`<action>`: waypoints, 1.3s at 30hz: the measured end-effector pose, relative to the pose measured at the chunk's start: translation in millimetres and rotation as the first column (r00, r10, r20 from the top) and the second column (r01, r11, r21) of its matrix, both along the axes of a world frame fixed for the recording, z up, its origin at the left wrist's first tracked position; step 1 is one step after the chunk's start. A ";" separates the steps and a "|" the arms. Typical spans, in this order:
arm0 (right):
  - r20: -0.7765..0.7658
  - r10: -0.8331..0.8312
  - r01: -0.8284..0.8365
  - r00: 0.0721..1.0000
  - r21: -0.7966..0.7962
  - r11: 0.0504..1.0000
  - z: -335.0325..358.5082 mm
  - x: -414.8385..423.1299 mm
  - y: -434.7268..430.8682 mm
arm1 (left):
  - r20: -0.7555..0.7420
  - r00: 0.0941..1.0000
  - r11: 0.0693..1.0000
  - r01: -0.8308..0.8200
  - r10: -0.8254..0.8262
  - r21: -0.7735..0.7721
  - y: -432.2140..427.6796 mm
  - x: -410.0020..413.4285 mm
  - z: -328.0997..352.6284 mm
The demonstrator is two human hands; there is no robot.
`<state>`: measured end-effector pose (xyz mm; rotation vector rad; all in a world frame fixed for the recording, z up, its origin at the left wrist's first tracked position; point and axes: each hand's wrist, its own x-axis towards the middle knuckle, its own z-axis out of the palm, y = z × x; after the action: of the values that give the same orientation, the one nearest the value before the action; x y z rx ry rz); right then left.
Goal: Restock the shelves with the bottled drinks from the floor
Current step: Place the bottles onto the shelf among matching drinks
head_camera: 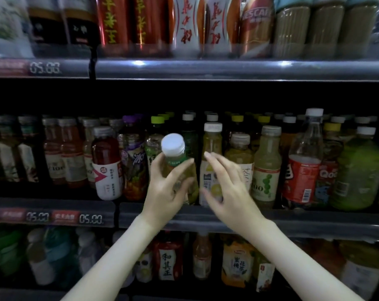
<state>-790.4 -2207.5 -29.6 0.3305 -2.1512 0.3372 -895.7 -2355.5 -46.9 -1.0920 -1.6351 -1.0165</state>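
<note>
Left hand (pixel 164 192) has the white-capped bottle (pixel 176 168) of yellow-green drink, fingers and thumb wrapped round its body, cap tipped out toward the camera. The bottle is at the very front of the middle shelf (pixel 292 220), its base just above the front lip; whether it touches the shelf floor, I cannot tell.

Tight squeeze here: a purple-capped bottle (pixel 134 166) just beside it on the left, a pale yellow bottle (pixel 212 146) just beside it on the right, and a dark green bottle (pixel 190 135) directly behind.

Right hand (pixel 229 192) is open, fingers spread and blurred, holding nothing. It hovers in front of that pale yellow bottle's label, close to the held bottle but apart from it.

Overhead there is room: a dark band of open space between the row of caps and the underside of the upper shelf (pixel 227 69). The front row runs packed along the lip both ways. Price tags (pixel 91 218) sit on the lip's left stretch, and more bottles (pixel 168 261) stand on the shelf below.
</note>
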 end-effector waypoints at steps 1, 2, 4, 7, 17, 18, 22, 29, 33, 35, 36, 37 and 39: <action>0.096 0.080 -0.073 0.992 -0.076 0.994 -3.9 0.9 -8.1 | -0.032 0.999 0.999 0.042 -0.042 0.005 -7.6 2.1 -7.0; 0.179 0.144 -0.116 0.973 -0.159 0.981 -8.5 -0.7 -15.8 | -0.072 0.996 0.998 0.059 -0.058 0.016 -13.3 4.4 -10.3; 0.284 0.207 -0.121 0.936 -0.293 0.949 -17.3 -9.9 -28.8 | -0.047 0.997 0.998 0.058 -0.056 0.026 -19.5 13.5 -6.4; 0.286 0.167 -0.048 0.944 -0.380 0.924 -23.9 -28.5 -44.7 | 0.181 0.982 0.999 0.050 -0.052 0.011 -18.7 30.6 -6.2; -0.051 0.023 -0.037 0.998 -0.285 0.958 -20.2 5.1 -70.9 | -0.211 0.897 0.919 0.361 -0.389 -0.160 -67.5 46.2 -6.4; -0.059 0.042 -0.057 0.997 -0.294 0.954 -15.7 13.9 -78.1 | -0.170 0.895 0.910 0.398 -0.412 -0.113 -77.3 53.9 -3.3; 0.027 0.248 -0.186 0.968 -0.586 0.789 0.3 63.1 -116.0 | 0.306 0.840 0.872 0.486 -0.449 -0.055 -125.6 75.7 -6.5; 0.299 0.515 -0.018 0.803 -0.853 0.522 -3.9 140.4 -172.7 | 0.896 0.398 0.760 0.639 -0.195 -0.119 -188.2 140.6 -16.0; 0.352 0.612 0.160 0.708 -0.924 0.347 -11.0 160.6 -194.9 | 0.959 0.233 0.776 0.630 -0.164 -0.020 -220.9 174.6 -31.1; 0.376 0.618 0.225 0.690 -0.923 0.311 -8.0 164.8 -209.1 | 0.973 0.134 0.782 0.620 -0.187 0.065 -235.8 185.4 -34.1; 0.396 0.613 0.240 0.684 -0.915 0.324 -6.4 166.5 -216.8 | 0.975 0.088 0.779 0.618 -0.205 0.108 -242.5 189.7 -35.0; 0.414 0.604 0.247 0.681 -0.907 0.343 -5.0 167.5 -223.9 | 0.973 0.052 0.779 0.609 -0.224 0.147 -248.6 192.6 -35.5; 0.429 0.581 0.231 0.692 -0.894 0.385 -1.4 168.9 -237.8 | 0.971 0.037 0.801 0.573 -0.236 0.172 -257.9 197.0 -32.5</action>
<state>-621.5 -2445.3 -31.1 -0.2842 -2.1920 2.0413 -698.8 -2613.4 -79.5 -1.1600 -2.6180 -2.3485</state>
